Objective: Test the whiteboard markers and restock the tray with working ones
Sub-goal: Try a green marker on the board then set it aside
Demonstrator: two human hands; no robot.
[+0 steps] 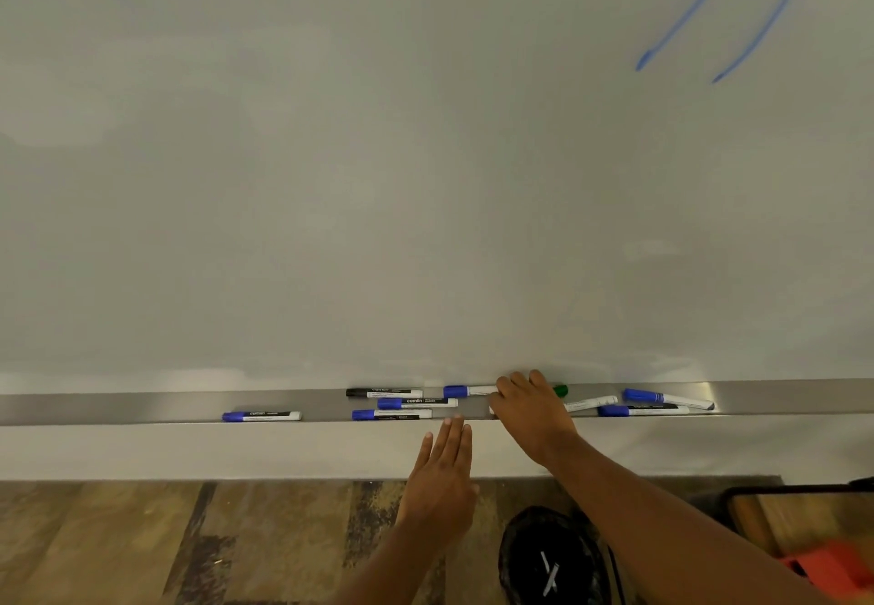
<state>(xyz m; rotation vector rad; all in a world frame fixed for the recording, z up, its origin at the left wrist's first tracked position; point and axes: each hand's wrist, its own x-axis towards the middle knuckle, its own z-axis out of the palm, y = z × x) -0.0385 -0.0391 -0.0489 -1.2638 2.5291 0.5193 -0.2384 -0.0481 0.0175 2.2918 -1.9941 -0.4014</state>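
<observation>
Probably needed a short test stroke on the whiteboard (331,155), with one marker lifted alone from the metal tray (94,408). Saw the left hand (442,486) open, fingers straight, just below the tray's front edge. Saw the right hand (532,408) down in the tray, fingers bent over a blue marker (466,390); could not tell whether gripped. Found the other markers (404,414) scattered from the tray's middle toward its right end: mostly blue caps, one black (383,393), one green (560,389).

Blue-capped markers (392,414), one black-capped marker (384,393), green cap (561,389), silver tray (118,408), blue whiteboard strokes (643,61).
</observation>
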